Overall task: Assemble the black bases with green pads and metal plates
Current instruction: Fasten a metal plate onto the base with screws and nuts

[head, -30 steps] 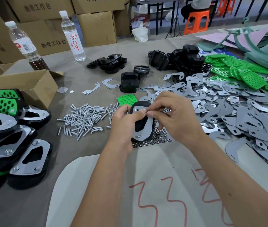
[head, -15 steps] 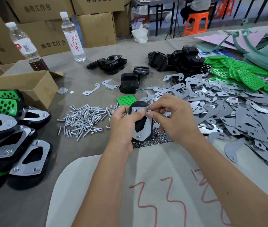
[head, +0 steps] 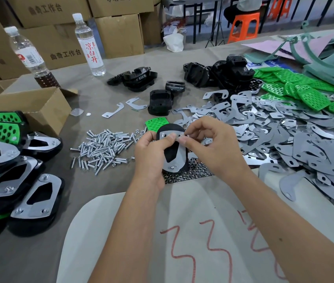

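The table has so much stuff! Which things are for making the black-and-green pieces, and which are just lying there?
For the job:
black base in the left hand
metal plate on it, right hand at its top
screws
nuts
loose plates
green pads
spare bases
finished pieces

Just lying about:
water bottles
cardboard box
orange stool

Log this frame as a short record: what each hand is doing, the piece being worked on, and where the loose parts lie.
left hand: grips the black base from its left side
right hand: fingertips pinch at the top edge of the metal plate
plate: lies on the base
screws: loose pile left of the hands
spare plates: heap on the right
green pads: far right
finished pieces: stacked at left
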A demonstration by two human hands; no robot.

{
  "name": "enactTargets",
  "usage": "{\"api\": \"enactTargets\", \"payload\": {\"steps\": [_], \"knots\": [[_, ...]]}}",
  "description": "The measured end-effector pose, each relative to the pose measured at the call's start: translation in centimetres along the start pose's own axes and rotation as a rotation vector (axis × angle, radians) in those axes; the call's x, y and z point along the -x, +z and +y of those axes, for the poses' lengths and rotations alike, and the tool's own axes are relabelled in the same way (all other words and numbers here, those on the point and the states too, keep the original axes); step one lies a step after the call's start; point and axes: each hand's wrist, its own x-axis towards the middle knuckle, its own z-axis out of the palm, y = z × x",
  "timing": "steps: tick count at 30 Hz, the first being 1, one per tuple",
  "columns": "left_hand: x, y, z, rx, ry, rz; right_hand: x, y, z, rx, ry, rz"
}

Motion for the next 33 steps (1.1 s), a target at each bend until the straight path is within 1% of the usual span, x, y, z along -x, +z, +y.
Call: {"api": "enactTargets", "payload": {"steps": [2, 5, 7, 11, 15, 18, 22, 25, 27, 29, 33], "knots": [[0.10, 0.10, -0.02, -0.022, 0.007, -0.008, -0.05, -0.03, -0.13, 0.007, 0.003, 0.014], [0.14, 0.10, 0.06, -0.016, -0.006, -0.016, -0.03, -0.19, -0.13, -0.041, -0.054, -0.056], [0.13, 0.08, 0.10, -0.006, -0.015, -0.013, 0.03, -0.12, -0.14, -0.062, -0.040, -0.085], [0.21, 0.09, 0.06, -0.016, -0.004, -0.009, 0.07, 0.00, -0.01, -0.011, 0.002, -0.037], [0.29, 0.07, 0.16, -0.015, -0.015, -0.008, 0.12, 0.02, 0.05, -0.055, -0.022, -0.076], [0.38, 0.09, 0.23, -0.031, 0.000, -0.004, 0.03, 0.08, 0.22, -0.046, 0.010, -0.045], [0.37, 0.10, 0.22, -0.044, 0.001, 0.004, 0.06, 0.11, 0.34, -0.182, 0.069, -0.042], [0.34, 0.05, 0.26, -0.006, -0.021, 0.020, -0.07, -0.02, 0.13, -0.338, 0.162, 0.019], [0.32, 0.06, 0.25, 0.014, -0.026, 0.024, -0.21, -0.26, 0.04, -0.409, 0.191, 0.065], [0.26, 0.08, 0.14, -0.002, -0.015, 0.025, -0.25, -0.33, -0.05, -0.424, 0.193, 0.068], [0.13, 0.08, -0.08, -0.038, -0.001, 0.027, -0.13, 0.07, -0.37, -0.438, 0.211, 0.006]]}}
